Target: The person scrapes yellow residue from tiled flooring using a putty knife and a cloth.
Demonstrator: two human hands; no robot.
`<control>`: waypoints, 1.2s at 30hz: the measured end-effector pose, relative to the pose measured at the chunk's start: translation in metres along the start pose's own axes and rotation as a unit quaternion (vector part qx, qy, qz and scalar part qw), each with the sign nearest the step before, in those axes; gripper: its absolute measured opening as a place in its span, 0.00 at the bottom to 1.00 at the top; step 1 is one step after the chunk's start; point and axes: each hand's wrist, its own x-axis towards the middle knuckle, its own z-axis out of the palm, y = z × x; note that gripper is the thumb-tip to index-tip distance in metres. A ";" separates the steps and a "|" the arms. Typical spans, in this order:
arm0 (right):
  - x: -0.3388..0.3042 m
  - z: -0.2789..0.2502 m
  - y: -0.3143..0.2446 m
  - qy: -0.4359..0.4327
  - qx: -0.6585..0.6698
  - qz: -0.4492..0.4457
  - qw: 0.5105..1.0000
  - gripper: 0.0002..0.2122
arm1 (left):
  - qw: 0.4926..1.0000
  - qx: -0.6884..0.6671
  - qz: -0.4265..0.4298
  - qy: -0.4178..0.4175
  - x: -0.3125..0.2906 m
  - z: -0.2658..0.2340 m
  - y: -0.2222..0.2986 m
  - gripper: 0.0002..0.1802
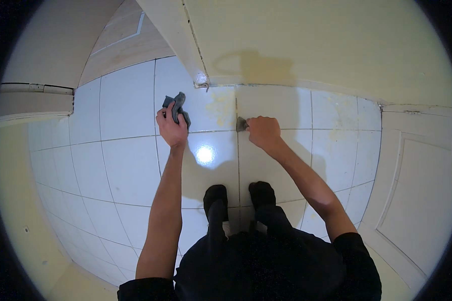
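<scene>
I take this for a room in a home, likely a bathroom or entry: glossy white floor tiles with dark grout lines, cream painted walls, a panelled door at my right, and a wooden floor beyond the doorway.

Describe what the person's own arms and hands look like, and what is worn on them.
Both forearms are bare from the upper arm down. Short black sleeves cover only the tops: the left sleeve and the right sleeve. The left hand and right hand wear no gloves; no watch, ring or band shows on either wrist.
</scene>
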 end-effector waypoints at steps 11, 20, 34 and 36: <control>0.008 0.003 -0.011 0.023 0.011 -0.003 1.000 0.08 | 1.000 0.012 -0.003 0.014 0.004 0.000 -0.003 0.25; 0.004 0.002 0.005 0.012 -0.031 -0.015 0.999 0.07 | 1.000 0.003 -0.002 0.013 0.004 0.000 -0.003 0.25; 0.019 0.004 -0.006 0.049 -0.007 -0.008 0.999 0.07 | 1.000 0.002 -0.007 0.008 0.003 -0.001 0.002 0.24; 0.021 0.006 -0.003 0.027 -0.012 -0.003 1.000 0.08 | 1.000 -0.003 -0.007 0.010 0.007 0.000 0.003 0.24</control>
